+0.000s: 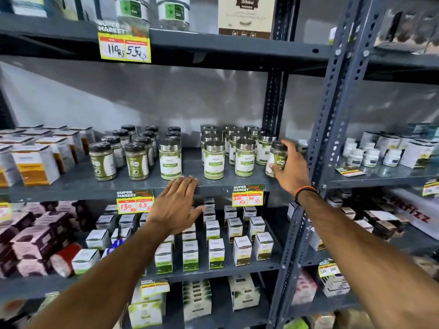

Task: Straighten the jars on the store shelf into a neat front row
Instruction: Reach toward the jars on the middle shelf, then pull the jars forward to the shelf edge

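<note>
Jars of green powder stand on the grey middle shelf (pixel 78 184). Black-lidded jars (pixel 102 161) fill its left-centre in rows. Silver-lidded jars (pixel 214 160) cluster at centre-right, and one silver-lidded jar (pixel 170 162) stands apart in front. My right hand (pixel 291 168) is wrapped around a black-lidded jar (pixel 278 155) at the shelf's right end, beside the silver-lidded group. My left hand (pixel 174 205) hovers flat with fingers spread, its tips at the shelf's front edge just below the lone silver-lidded jar, holding nothing.
A perforated steel upright (pixel 332 129) stands just right of my right hand. White and orange boxes (pixel 35 163) fill the shelf's left end. Price tags (pixel 135 201) hang on the front edge. Small white boxes (pixel 216 254) line the shelf below.
</note>
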A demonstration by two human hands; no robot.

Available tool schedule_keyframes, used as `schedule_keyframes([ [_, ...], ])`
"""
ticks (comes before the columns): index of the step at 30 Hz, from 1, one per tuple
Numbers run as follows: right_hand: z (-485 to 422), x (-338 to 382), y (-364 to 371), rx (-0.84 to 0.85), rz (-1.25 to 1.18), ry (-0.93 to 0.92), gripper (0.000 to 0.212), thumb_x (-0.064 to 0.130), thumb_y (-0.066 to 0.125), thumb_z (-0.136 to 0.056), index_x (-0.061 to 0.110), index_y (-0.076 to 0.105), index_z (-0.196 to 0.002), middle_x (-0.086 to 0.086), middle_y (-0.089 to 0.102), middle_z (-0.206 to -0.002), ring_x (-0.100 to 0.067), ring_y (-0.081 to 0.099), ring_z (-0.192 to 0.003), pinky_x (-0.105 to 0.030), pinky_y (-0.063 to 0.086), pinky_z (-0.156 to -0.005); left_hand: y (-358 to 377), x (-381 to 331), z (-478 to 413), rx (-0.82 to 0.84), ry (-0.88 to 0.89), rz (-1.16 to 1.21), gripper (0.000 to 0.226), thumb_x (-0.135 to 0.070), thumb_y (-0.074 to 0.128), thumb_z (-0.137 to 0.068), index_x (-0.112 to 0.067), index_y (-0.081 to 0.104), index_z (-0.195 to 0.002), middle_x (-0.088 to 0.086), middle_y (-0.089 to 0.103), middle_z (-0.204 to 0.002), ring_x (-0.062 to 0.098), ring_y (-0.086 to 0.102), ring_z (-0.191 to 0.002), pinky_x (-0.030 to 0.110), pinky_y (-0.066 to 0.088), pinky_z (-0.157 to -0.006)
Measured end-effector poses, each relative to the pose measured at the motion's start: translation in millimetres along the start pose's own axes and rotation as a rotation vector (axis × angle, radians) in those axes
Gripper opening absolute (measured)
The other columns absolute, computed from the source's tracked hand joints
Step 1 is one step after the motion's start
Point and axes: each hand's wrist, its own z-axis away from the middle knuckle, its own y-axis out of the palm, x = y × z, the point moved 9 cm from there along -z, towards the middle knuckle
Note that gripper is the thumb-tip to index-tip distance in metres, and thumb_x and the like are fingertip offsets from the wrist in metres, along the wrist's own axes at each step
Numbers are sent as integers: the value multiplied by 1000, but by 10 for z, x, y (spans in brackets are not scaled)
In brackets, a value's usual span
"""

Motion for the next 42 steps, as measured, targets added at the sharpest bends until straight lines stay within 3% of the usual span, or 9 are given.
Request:
schedule_keyframes([
  [3, 235, 290, -72, 12, -7, -32, 82, 20, 79, -86, 33, 31, -151, -13, 59, -131, -31, 59, -120, -45, 50, -100, -262, 148, 182, -19, -22, -10, 83, -67, 34, -98, -7, 30, -155, 15, 42, -158, 32, 34, -148, 48, 25, -124],
  [9, 671, 1122, 120, 54, -81, -136, 83, 26, 80, -85, 32, 33, -153, -12, 59, -141, -30, 56, -129, -48, 46, -108, -698, 765, 694, -32, -90, -12, 83, -67, 40, -95, -5, 36, -152, 16, 50, -150, 35, 42, -139, 50, 35, -118],
  [14, 823, 1708, 553, 96, -137, -187, 83, 24, 83, -84, 23, 37, -153, -9, 60, -141, -26, 56, -127, -35, 44, -107, -808, 1507, 1066, -24, -194, -22, 82, -68, 43, -97, -7, 36, -151, 16, 51, -147, 35, 44, -135, 51, 40, -112],
  [18, 836, 1983, 878, 100, -144, -198, 83, 22, 84, -83, 23, 37, -152, -10, 65, -132, -23, 61, -114, -40, 50, -103, -712, 1934, 1167, 32, -239, -43, 87, -71, 42, -97, -6, 32, -153, 18, 46, -153, 36, 41, -140, 51, 35, -117],
  [24, 711, 2019, 1263, 86, -103, -172, 88, 30, 85, -81, 30, 34, -152, -9, 63, -137, -28, 63, -118, -47, 52, -103, -438, 2305, 1177, 61, -298, 14, 83, -70, 46, -96, -10, 33, -151, 16, 46, -152, 35, 41, -139, 50, 38, -114],
  [28, 672, 1968, 1420, 80, -62, -167, 88, 30, 86, -81, 27, 36, -153, -12, 63, -134, -27, 61, -117, -38, 49, -101, -201, 2490, 1185, 110, -359, 32, 87, -73, 41, -94, -8, 33, -151, 17, 44, -154, 35, 39, -142, 51, 35, -118],
  [32, 671, 1894, 1453, 64, -18, -147, 85, 32, 83, -84, 27, 36, -155, -15, 62, -131, -27, 61, -111, -34, 47, -93, -32, 2559, 1163, 98, -308, -50, 85, -73, 35, -95, -4, 42, -143, 18, 52, -146, 36, 43, -139, 51, 30, -121],
  [40, 728, 1944, 1489, 77, 38, -134, 94, 36, 79, -86, 34, 21, -159, -16, 59, -135, -32, 63, -116, -47, 55, -96, 5, 2561, 1161, 79, -301, -76, 86, -73, 35, -94, -3, 44, -142, 19, 53, -144, 37, 46, -137, 52, 31, -120],
  [42, 744, 1957, 1470, 93, 34, -130, 100, 38, 80, -85, 31, 16, -161, -16, 54, -144, -34, 59, -124, -48, 51, -101, -5, 2562, 1162, 85, -304, -71, 87, -73, 36, -94, -2, 43, -144, 19, 53, -146, 36, 45, -139, 52, 29, -121],
])
